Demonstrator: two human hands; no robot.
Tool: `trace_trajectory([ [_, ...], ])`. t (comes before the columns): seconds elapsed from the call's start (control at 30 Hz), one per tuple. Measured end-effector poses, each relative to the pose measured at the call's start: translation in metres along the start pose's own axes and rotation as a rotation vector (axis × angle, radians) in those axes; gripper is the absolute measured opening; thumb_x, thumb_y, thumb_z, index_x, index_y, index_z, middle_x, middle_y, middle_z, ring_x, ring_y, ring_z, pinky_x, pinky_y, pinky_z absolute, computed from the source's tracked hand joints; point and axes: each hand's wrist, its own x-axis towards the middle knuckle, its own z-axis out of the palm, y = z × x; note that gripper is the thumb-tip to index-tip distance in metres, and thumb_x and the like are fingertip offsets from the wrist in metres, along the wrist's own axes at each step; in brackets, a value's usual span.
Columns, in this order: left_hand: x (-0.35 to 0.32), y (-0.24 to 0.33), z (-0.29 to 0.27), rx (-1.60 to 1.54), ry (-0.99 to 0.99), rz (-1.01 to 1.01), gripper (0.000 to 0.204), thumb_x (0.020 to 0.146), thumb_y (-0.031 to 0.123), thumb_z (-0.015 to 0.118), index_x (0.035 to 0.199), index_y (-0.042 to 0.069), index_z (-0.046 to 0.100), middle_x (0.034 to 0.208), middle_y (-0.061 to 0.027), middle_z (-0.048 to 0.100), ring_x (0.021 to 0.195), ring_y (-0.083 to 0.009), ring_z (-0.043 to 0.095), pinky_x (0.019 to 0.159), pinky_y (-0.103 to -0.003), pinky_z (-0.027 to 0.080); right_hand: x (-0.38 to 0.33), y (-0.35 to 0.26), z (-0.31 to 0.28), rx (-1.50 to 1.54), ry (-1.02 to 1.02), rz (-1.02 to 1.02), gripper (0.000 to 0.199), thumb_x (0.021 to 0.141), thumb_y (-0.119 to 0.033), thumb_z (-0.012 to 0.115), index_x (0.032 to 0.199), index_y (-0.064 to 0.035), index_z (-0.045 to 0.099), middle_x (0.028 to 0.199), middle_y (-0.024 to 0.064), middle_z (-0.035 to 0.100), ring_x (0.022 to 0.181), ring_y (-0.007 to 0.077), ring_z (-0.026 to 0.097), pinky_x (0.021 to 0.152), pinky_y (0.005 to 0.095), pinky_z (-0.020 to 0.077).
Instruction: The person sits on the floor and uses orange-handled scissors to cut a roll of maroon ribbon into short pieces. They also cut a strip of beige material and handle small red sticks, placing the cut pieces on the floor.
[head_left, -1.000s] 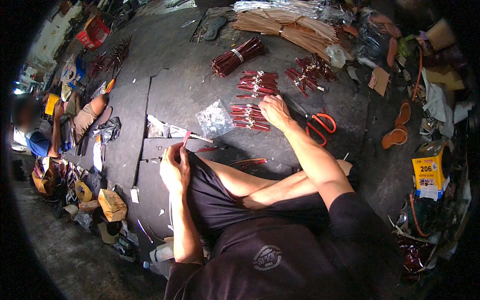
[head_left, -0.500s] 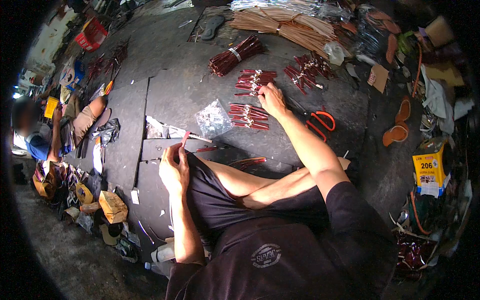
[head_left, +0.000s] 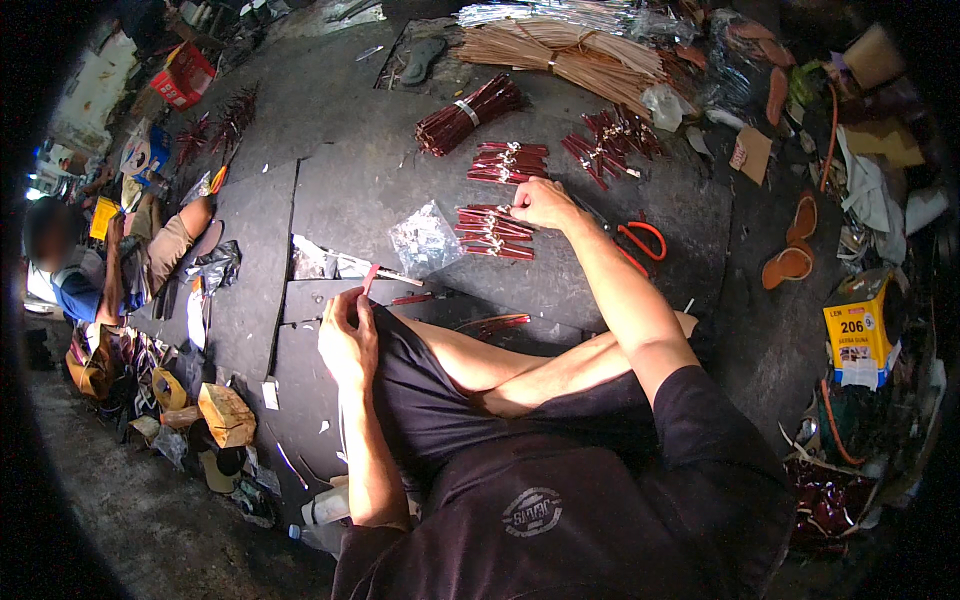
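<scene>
My left hand point(head_left: 348, 335) is closed near my knee and pinches a narrow reddish strip point(head_left: 371, 278) that sticks up from the fingers. My right hand point(head_left: 550, 206) reaches out over the dark mat, its fingertips pinched at the right end of the uppermost strip in the nearer row of dark red strips point(head_left: 496, 232). Whitish pieces run across the middle of this row. Just beyond lies a second such row point(head_left: 508, 162), apart from my fingers. Right of it is a looser pile of similar strips point(head_left: 612, 146).
Orange-handled scissors point(head_left: 645, 240) lie right of my right hand. A clear plastic bag point(head_left: 425, 240) is left of the rows. Farther off are a tied dark red bundle point(head_left: 468, 114) and tan sticks point(head_left: 560, 55). Another person point(head_left: 85, 265) sits at left. Orange sandals point(head_left: 790, 262) lie right.
My right hand has moved a little nearer, from the near edge of the farther row to the top of the nearer row. My left hand has stayed in place with its strip.
</scene>
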Motion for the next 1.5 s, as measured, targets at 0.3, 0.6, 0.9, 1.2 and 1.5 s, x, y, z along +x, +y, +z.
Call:
trace_trajectory([
  [0.3, 0.003, -0.008, 0.007, 0.017, 0.046, 0.06, 0.019, 0.093, 0.022, 0.06, 0.102, 0.007, 0.068, 0.095, -0.0134, 0.067, 0.089, -0.0324, 0.066, 0.08, -0.04, 0.05, 0.008, 0.022, 0.017, -0.167, 0.507, -0.116, 0.013, 0.08, -0.013, 0.071, 0.09, -0.0113, 0.062, 0.091, 0.0089, 0.059, 0.095, 0.0301, 0.058, 0.081, 0.0455, 0.0425],
  [0.6, 0.004, 0.002, 0.002, 0.003, 0.011, 0.02, 0.021, 0.093, 0.023, 0.059, 0.104, 0.007, 0.068, 0.097, -0.0141, 0.068, 0.093, -0.0336, 0.066, 0.084, -0.041, 0.05, 0.014, 0.033, 0.011, -0.115, 0.359, -0.085, 0.014, 0.077, -0.016, 0.072, 0.087, -0.011, 0.064, 0.094, 0.0096, 0.061, 0.098, 0.0298, 0.059, 0.086, 0.0462, 0.0429],
  [0.9, 0.001, -0.007, 0.006, 0.01, 0.05, 0.057, 0.019, 0.093, 0.021, 0.06, 0.102, 0.007, 0.068, 0.095, -0.0132, 0.068, 0.09, -0.0323, 0.066, 0.081, -0.04, 0.05, 0.002, 0.015, -0.007, -0.07, -0.067, -0.042, 0.026, 0.072, -0.027, 0.078, 0.084, -0.0088, 0.064, 0.095, 0.0095, 0.063, 0.098, 0.0286, 0.06, 0.085, 0.0451, 0.0443],
  [1.2, 0.005, -0.007, 0.009, 0.036, 0.06, 0.084, 0.019, 0.093, 0.022, 0.06, 0.1, 0.007, 0.068, 0.094, -0.0136, 0.067, 0.089, -0.0324, 0.066, 0.081, -0.04, 0.05, 0.011, 0.03, 0.009, -0.288, 0.561, -0.195, 0.016, 0.081, -0.011, 0.068, 0.094, -0.0079, 0.058, 0.093, 0.011, 0.059, 0.094, 0.0324, 0.058, 0.083, 0.0465, 0.043],
  [1.5, 0.005, -0.002, 0.003, 0.014, -0.006, 0.004, 0.023, 0.093, 0.024, 0.058, 0.104, 0.007, 0.069, 0.1, -0.0147, 0.069, 0.096, -0.0345, 0.066, 0.088, -0.041, 0.049, -0.002, 0.022, 0.007, -0.014, 0.306, -0.156, 0.019, 0.073, -0.015, 0.072, 0.082, -0.0042, 0.059, 0.083, 0.0139, 0.062, 0.084, 0.0323, 0.062, 0.073, 0.0434, 0.0492],
])
